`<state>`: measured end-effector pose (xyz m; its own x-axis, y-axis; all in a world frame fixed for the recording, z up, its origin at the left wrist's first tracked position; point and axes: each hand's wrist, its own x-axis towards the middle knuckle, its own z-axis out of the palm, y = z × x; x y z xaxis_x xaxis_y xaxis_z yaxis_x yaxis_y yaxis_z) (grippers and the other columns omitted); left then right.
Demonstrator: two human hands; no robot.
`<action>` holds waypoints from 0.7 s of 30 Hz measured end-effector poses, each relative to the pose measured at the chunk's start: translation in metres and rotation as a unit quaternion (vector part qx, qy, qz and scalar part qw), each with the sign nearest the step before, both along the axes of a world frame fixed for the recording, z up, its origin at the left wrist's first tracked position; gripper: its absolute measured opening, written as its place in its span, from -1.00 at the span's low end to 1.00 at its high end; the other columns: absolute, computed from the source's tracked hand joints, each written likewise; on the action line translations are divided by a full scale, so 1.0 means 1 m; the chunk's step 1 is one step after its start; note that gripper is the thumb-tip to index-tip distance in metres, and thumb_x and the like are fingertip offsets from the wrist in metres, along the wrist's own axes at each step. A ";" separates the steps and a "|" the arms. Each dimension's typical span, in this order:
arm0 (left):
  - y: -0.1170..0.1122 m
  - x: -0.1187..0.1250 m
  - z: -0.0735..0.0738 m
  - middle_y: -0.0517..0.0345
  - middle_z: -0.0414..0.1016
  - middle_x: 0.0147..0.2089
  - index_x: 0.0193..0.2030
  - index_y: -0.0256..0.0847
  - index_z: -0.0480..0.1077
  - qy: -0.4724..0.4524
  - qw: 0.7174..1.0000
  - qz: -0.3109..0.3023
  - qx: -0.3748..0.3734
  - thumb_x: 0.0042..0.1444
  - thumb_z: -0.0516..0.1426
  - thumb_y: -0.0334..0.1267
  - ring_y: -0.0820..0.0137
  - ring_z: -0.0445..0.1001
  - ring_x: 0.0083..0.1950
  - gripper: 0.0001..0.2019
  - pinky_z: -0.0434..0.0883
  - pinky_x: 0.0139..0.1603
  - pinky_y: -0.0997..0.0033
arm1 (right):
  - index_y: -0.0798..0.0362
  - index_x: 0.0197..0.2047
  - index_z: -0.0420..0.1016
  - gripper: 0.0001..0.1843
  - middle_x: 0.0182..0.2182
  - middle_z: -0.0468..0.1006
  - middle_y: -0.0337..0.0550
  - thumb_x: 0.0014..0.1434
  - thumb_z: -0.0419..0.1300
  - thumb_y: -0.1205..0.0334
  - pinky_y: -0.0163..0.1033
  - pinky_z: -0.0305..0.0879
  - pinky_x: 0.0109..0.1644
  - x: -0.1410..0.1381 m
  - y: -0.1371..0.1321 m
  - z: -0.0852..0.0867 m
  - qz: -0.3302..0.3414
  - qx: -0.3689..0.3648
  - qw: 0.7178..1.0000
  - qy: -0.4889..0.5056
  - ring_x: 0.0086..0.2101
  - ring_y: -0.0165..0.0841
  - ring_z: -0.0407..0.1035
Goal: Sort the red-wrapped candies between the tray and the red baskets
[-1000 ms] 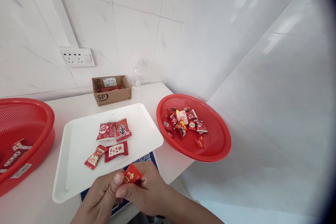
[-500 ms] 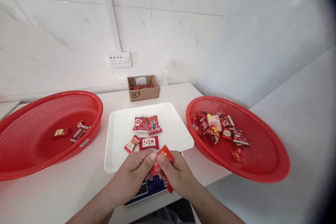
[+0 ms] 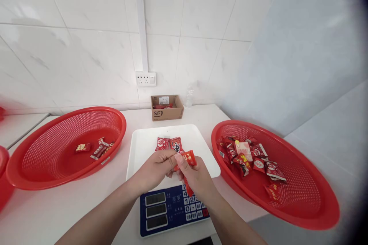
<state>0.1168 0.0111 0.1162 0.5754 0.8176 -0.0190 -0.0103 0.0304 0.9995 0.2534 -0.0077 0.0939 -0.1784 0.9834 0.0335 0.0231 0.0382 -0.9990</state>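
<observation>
My left hand [image 3: 153,168] and my right hand [image 3: 196,178] meet over the near edge of a white scale tray [image 3: 143,147]. Both pinch a small red candy packet [image 3: 188,157] between thumb and fingers. More red wrapping hangs below my right palm. Red candy packets [image 3: 169,144] lie on the tray just beyond my fingers, partly hidden by them. The blue scale panel [image 3: 172,208] with its displays and keypad sits under my wrists.
A red mesh basket [image 3: 43,168] on the left holds a few candies [image 3: 96,149]. Another red basket [image 3: 310,210] on the right holds several candies [image 3: 250,159]. A small cardboard box [image 3: 167,108] and a clear bottle [image 3: 189,97] stand by the tiled wall under a socket [image 3: 146,79].
The view has swung left and back, bringing the left basket and the scale panel into sight. My hands have moved forward over the tray, still pinching the packet.
</observation>
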 end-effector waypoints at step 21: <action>0.019 0.018 0.024 0.32 0.18 -0.64 -0.57 -0.22 0.19 -0.021 0.992 0.037 0.122 0.13 0.01 0.08 0.53 0.15 -0.58 -0.58 0.10 -0.51 0.47 | 0.09 -0.68 0.31 -0.37 -0.76 0.31 -0.27 0.04 0.04 -0.32 -0.36 0.07 -0.62 0.019 0.026 0.025 -0.067 0.104 0.991 0.041 -0.72 -0.50 0.15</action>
